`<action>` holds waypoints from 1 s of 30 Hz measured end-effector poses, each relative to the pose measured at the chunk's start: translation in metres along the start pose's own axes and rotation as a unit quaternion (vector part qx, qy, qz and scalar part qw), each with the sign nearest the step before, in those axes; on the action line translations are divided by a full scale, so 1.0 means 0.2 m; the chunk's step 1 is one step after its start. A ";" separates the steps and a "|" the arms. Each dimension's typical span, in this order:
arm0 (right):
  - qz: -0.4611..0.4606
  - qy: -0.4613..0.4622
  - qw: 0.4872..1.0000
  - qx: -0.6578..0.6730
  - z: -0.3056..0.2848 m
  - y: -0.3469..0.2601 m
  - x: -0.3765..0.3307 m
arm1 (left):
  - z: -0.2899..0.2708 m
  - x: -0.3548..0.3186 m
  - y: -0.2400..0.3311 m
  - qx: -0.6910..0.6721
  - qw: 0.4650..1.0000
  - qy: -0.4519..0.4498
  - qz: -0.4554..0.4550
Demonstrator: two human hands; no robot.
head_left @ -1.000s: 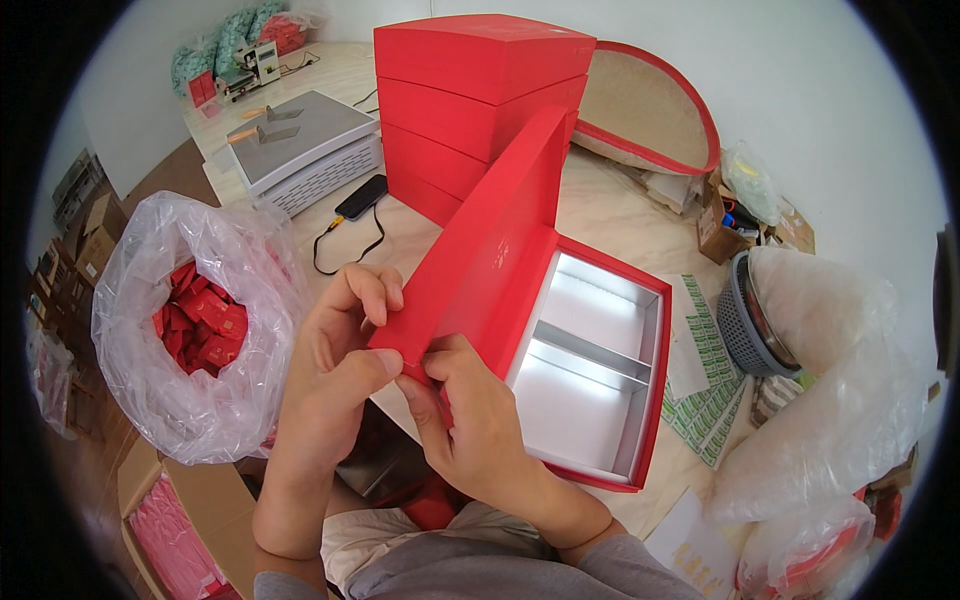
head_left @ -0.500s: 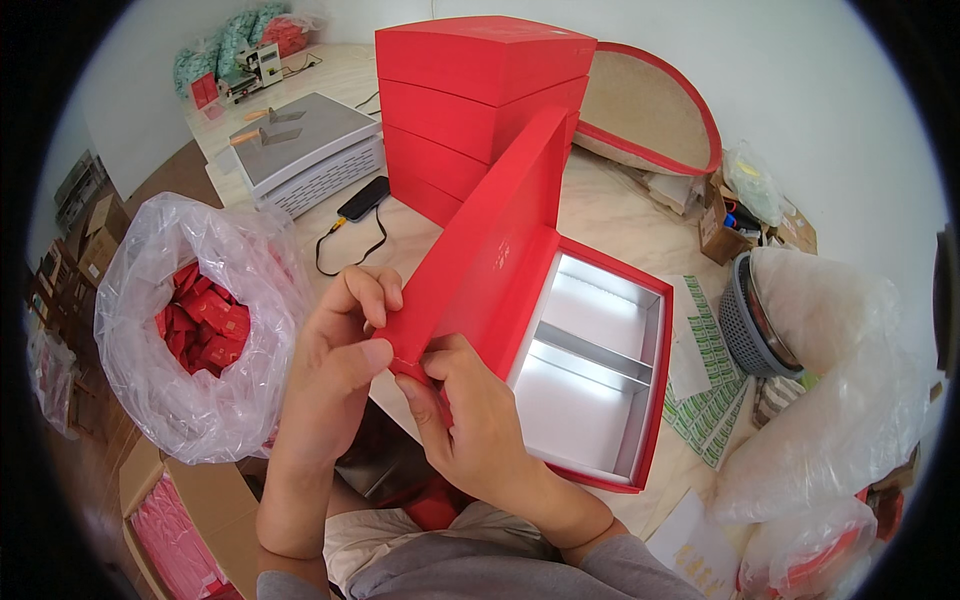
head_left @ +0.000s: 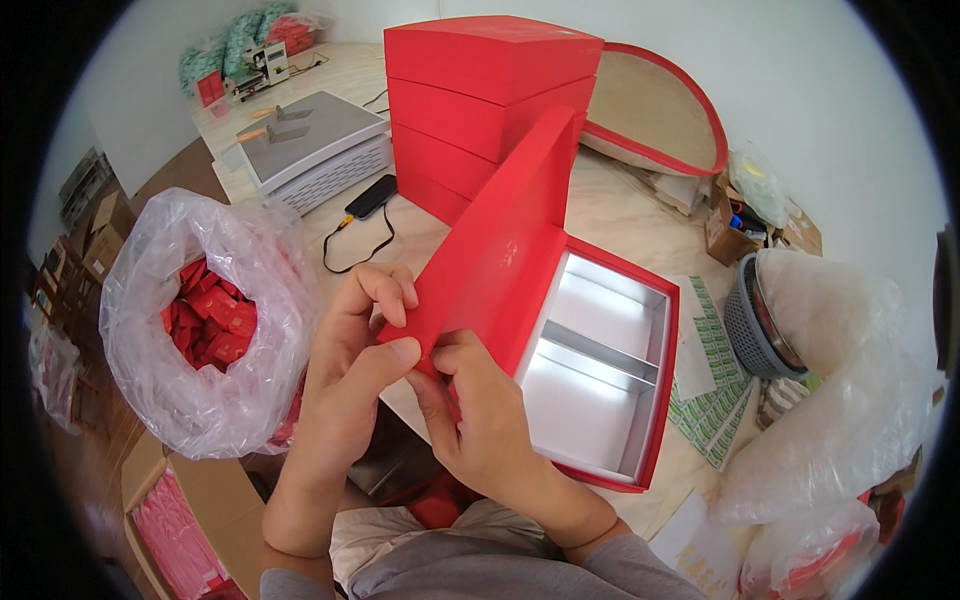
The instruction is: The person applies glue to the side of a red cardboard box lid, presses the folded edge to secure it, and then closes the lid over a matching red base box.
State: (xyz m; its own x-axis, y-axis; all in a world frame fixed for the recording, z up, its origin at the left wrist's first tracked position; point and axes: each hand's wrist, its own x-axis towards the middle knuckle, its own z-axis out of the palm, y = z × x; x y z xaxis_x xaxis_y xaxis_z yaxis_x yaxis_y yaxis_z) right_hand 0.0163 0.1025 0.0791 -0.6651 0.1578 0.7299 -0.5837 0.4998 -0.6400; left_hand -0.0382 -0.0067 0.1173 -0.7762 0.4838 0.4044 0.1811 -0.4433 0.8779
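Observation:
A red gift box (head_left: 648,420) stands open on the table in front of me, its white and silver inside split in two by a divider (head_left: 600,356). Its red lid (head_left: 500,235) is raised and leans toward the left. At the lid's near corner my left hand (head_left: 362,345) pinches the edge, thumb on the near side and fingers curled over the outer side. Close beside it, my right hand (head_left: 470,405) grips the same corner with bent fingers and thumb. The fingertips partly hide that corner. Both compartments hold nothing.
Behind the lid rises a stack of red boxes (head_left: 450,110). Left of it are a grey-topped machine (head_left: 310,150) and a black phone (head_left: 371,197) on a cable. A plastic bag of red packets (head_left: 215,315) stands at left; a grey basket (head_left: 755,320) and green-printed sheets (head_left: 715,400) lie right.
Both hands keep hold of the lid corner, with only slight finger shifts. The whole view has moved a little, so things appear slightly farther right.

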 end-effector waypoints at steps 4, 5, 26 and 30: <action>-0.013 0.008 1.000 0.008 0.01 0.00 0.00 | 0.04 0.00 0.00 0.019 0.999 0.025 0.005; -0.013 0.008 1.000 0.007 0.01 0.00 0.00 | 0.04 0.00 0.00 0.023 0.999 0.029 0.006; -0.014 -0.008 1.000 -0.002 -0.01 0.00 0.01 | -0.01 -0.02 -0.02 -0.005 1.000 0.023 0.005; -0.011 -0.006 1.000 0.003 0.00 0.00 0.00 | 0.01 0.00 0.00 0.007 0.999 0.033 -0.023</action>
State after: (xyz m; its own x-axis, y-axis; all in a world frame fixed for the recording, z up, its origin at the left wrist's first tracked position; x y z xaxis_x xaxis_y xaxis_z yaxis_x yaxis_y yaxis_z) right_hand 0.0158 0.1037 0.0797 -0.6579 0.1357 0.7408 -0.6011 0.4980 -0.6250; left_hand -0.0368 -0.0062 0.1182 -0.8216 0.4526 0.3466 0.1530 -0.4107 0.8989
